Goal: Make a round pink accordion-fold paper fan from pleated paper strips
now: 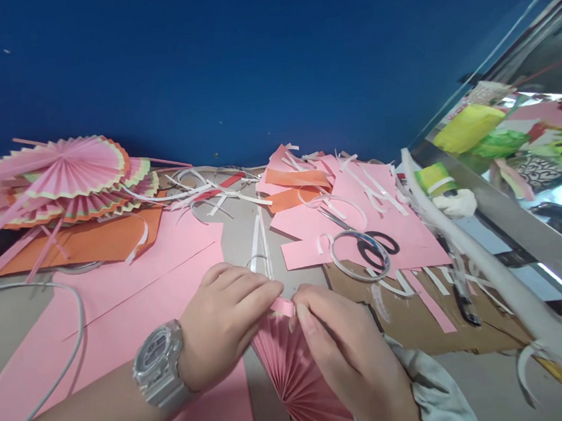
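My left hand, with a grey watch on its wrist, has its fingers closed on a small folded pink paper strip. My right hand pinches at the right end of that strip, thumb and forefinger together. Below and between the hands lies a pleated pink paper fan, its folds meeting at one point. Part of the fan is hidden beneath my right hand. Large pink sheets lie under my left hand and forearm.
Finished pleated rosettes are piled at the back left on orange paper. Black-handled scissors and a tape roll lie on pink paper at the right. A cable curves at the left; a white bar slants at the right.
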`<state>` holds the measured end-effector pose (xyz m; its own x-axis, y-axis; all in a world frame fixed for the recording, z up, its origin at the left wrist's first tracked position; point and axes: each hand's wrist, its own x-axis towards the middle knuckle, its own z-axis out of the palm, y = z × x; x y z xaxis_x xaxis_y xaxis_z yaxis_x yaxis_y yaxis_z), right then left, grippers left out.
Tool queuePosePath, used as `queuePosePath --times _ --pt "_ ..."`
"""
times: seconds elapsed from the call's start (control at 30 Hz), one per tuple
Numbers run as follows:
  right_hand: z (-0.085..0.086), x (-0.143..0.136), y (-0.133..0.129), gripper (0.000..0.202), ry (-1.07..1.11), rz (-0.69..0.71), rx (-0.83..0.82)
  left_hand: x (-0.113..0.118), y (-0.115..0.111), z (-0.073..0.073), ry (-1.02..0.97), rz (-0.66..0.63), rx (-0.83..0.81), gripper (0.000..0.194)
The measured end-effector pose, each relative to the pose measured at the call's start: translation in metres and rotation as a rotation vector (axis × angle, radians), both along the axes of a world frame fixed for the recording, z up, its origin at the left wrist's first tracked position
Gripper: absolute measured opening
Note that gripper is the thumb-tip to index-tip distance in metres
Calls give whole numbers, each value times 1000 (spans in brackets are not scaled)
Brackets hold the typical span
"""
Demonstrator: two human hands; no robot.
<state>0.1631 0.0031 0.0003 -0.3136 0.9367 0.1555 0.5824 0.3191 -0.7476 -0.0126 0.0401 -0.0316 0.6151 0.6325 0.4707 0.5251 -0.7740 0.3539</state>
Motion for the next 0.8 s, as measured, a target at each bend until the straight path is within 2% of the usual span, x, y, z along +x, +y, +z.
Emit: queuePosePath --times 0.8 --pt "-1 0 1 21 12 16 31 1 0 0 -20 -12 -25 19"
